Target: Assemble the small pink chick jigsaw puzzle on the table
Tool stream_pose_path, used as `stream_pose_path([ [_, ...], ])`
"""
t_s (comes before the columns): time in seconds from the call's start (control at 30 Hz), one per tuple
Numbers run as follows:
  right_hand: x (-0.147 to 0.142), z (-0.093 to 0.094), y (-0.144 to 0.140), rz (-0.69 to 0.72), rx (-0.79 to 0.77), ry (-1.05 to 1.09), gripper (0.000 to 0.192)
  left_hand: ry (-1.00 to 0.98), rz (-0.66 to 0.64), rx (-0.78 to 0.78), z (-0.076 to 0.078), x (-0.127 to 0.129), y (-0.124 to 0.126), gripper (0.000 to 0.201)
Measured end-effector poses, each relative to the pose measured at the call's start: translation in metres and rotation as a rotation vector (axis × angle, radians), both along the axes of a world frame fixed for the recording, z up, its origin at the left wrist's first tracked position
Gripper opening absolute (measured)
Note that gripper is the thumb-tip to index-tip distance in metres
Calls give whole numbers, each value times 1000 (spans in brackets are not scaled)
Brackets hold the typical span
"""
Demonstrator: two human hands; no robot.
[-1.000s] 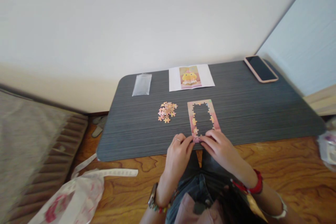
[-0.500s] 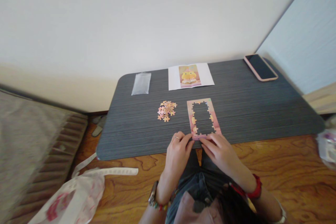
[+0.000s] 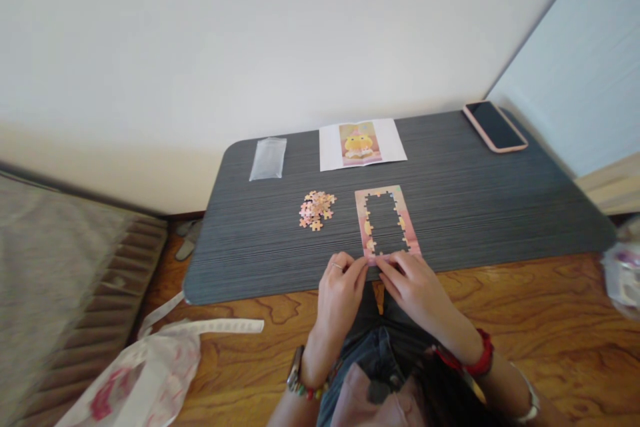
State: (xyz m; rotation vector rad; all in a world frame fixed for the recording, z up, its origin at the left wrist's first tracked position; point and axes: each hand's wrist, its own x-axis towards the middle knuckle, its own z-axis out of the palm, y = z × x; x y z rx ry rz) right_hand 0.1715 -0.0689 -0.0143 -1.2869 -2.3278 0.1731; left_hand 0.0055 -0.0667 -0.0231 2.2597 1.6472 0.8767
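A pink and yellow jigsaw frame (image 3: 369,225), its border joined and its middle hollow, lies on the dark striped table (image 3: 490,207). My left hand (image 3: 343,290) rests at the frame's near left corner, fingertips touching it. My right hand (image 3: 413,283) presses its fingers on the frame's near edge. Whether a loose piece sits under the fingers cannot be seen. A small heap of loose puzzle pieces (image 3: 316,208) lies to the left of the frame.
A reference picture of a yellow chick on white paper (image 3: 361,143) lies at the back, with an empty clear bag (image 3: 269,158) to its left. A pink phone (image 3: 494,126) sits at the far right corner. A patterned plastic bag (image 3: 145,373) lies on the wooden floor.
My right hand has slid back off the frame's near right corner toward me, uncovering more of the border. The left hand has barely shifted.
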Motion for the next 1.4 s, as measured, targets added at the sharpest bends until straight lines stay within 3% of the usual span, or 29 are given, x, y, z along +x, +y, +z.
stream_pose_path([
  [0.77,7,-4,-3,-66,13,-42,28,30,-12,24,2,3,-1,20],
  [1.0,7,-6,-5,9,11,-22,30,44,-25,25,6,5,0,20],
  [1.4,4,-4,-2,22,3,-88,28,74,-50,30,4,5,-1,22],
])
